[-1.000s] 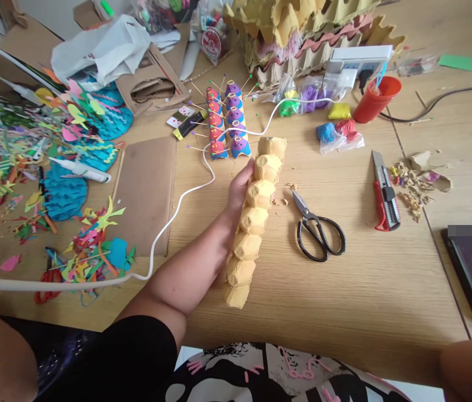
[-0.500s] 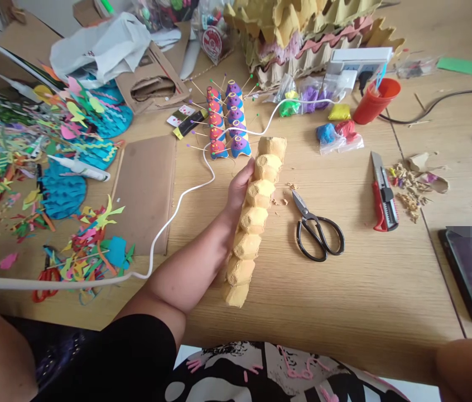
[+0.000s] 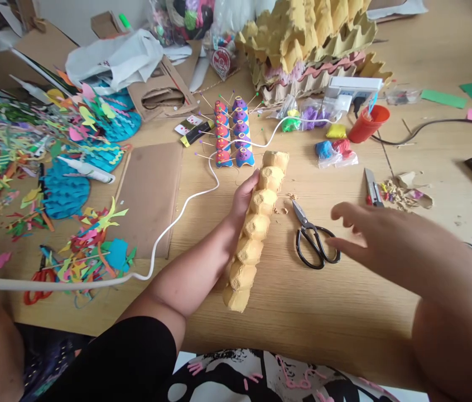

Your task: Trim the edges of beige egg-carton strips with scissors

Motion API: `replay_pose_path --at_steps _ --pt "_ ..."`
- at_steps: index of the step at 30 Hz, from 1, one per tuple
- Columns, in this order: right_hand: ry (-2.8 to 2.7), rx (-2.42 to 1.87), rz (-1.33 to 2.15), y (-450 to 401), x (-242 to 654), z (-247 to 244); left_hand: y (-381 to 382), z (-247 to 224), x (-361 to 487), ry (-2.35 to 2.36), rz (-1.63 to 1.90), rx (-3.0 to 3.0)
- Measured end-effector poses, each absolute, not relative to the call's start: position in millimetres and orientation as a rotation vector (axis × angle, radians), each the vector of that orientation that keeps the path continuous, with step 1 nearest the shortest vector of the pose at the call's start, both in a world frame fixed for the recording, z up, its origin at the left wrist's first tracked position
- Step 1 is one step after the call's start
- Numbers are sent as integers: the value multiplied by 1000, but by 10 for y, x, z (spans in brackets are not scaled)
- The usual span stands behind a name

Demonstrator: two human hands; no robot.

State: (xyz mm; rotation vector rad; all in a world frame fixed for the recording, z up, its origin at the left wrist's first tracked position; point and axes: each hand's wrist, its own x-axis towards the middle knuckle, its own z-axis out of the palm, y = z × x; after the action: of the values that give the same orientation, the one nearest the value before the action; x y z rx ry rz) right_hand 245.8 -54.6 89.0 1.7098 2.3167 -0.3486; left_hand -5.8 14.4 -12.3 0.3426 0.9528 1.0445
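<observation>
My left hand (image 3: 244, 196) is closed round the side of a long yellow strip of egg carton (image 3: 256, 230), its thumb near the top end. The strip's row of bumps faces up, and most of my fingers are hidden beneath it. Coming in from the right, my right hand (image 3: 372, 237) is slightly blurred, with fingers bent and apart and nothing between them. Its fingertips are close to the black handles of a pair of scissors (image 3: 312, 234) lying on the table; whether they touch I cannot tell. Small carton crumbs (image 3: 285, 210) lie between strip and scissors.
A white cord (image 3: 186, 206) crosses the table left of the strip. Two painted carton caterpillars (image 3: 242, 134) stand ahead. A red-handled utility knife (image 3: 372, 187) lies beyond my right hand, near a red cup (image 3: 367, 124). Paper scraps (image 3: 94, 240) and cardboard (image 3: 152, 195) cover the left.
My right hand has come into view from the right and is now beside the scissors. The left hand still holds the egg carton strip; the view has shifted a little.
</observation>
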Motion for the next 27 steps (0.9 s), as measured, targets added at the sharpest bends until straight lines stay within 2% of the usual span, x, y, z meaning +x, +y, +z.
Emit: replay_pose_path --at_steps 6,17,27 --pt "2174 1496 -253 -645 1988 688 143 -87 -63 937 995 333" --pt "2228 1494 -184 -740 1889 522 168 -117 -54 910 1012 333" --pt "2187 1599 -380 -491 2046 631 147 -141 -57 910 1004 353"
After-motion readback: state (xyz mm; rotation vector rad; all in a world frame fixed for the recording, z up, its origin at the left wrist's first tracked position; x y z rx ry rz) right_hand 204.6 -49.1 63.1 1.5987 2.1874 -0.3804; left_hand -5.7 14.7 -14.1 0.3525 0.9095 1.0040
